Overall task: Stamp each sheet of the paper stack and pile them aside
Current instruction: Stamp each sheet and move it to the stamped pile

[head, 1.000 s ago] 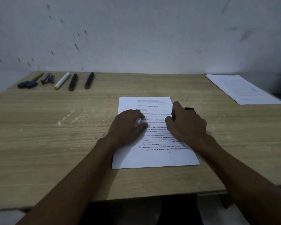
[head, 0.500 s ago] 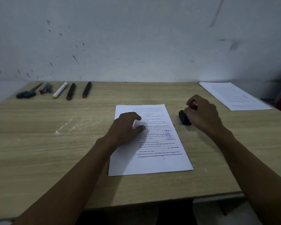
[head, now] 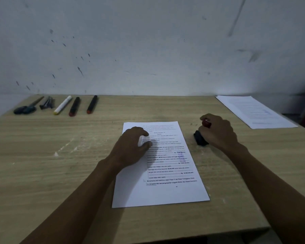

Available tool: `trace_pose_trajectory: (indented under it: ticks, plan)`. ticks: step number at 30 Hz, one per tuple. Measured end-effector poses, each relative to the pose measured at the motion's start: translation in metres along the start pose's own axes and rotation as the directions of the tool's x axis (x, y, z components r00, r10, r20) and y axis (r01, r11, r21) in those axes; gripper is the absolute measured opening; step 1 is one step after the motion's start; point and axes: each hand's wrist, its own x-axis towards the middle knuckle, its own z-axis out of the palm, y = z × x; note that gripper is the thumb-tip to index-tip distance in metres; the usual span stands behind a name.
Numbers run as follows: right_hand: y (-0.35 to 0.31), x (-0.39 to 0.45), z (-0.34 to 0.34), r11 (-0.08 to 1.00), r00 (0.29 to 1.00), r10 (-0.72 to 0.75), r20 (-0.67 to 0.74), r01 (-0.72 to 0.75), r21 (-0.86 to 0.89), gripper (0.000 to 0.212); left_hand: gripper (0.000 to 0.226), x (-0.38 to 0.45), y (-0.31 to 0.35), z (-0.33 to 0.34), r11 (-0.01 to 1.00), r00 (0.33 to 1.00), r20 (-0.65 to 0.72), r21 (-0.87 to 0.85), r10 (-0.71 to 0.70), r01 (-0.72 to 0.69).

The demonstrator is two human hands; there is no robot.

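A: Hands? Left hand (head: 130, 147) lay on the upper left part of the paper stack (head: 165, 173), fingers loosely bent, pressing the top sheet down, nothing pinched as far as I could tell.

B: Right hand (head: 218, 132)?

A: Off the paper, just right of the stack, fingers curled round the stamp (head: 201, 136). Red top showed between the fingers, black base sat on the desk (head: 60, 173).

B: Stack position?

A: Centre of the desk, near the front edge, slightly skewed. Faint bluish mark on the right side of the top sheet, too blurry to read.

B: Anything aside?

A: Pile of sheets (head: 255, 111) at the far right corner, well apart. Far left: dark-handled tool (head: 27, 108), white marker (head: 62, 105), two black markers (head: 74, 106), in a row.
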Motion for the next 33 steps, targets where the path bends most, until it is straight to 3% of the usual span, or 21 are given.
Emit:
trace_pose_trajectory:
  ticks: [12, 19, 22, 24, 27, 30, 33]
  plan:
    - [0.007, 0.004, 0.016, 0.998, 0.999, -0.042, 0.032, 0.040, 0.052, 0.058, 0.030, 0.000, -0.004, 0.000, 0.999, 0.999, -0.032, -0.033, 0.003, -0.004]
    - [0.001, -0.021, 0.016, 0.995, 0.996, -0.025, -0.084, 0.033, 0.097, 0.078, 0.029, -0.005, -0.009, -0.002, 1.000, 0.998, -0.059, -0.019, 0.020, -0.021]
    - [0.000, -0.040, 0.016, 0.997, 0.983, -0.002, -0.181, 0.016, 0.072, 0.058, 0.022, -0.008, -0.007, -0.006, 1.000, 0.995, -0.095, 0.005, 0.027, -0.027]
    - [0.002, -0.053, 0.018, 0.998, 0.989, 0.016, -0.149, -0.006, 0.064, 0.042, 0.018, -0.010, -0.010, -0.006, 0.998, 0.989, -0.143, 0.060, 0.028, -0.019]
    - [0.004, -0.067, 0.026, 1.000, 0.999, 0.016, -0.044, -0.016, -0.002, 0.021, 0.038, -0.017, -0.017, -0.005, 0.977, 0.971, -0.135, 0.053, -0.197, 0.205]
    - [0.003, -0.078, 0.034, 0.996, 1.000, -0.030, 0.008, 0.031, -0.082, 0.032, 0.053, -0.026, -0.022, 0.000, 0.942, 0.954, -0.099, 0.157, -0.283, 0.296]
    - [0.001, -0.087, 0.040, 0.989, 0.997, -0.072, -0.003, 0.071, -0.129, 0.041, 0.045, -0.032, -0.021, 0.002, 0.941, 0.964, -0.096, 0.215, -0.247, 0.262]
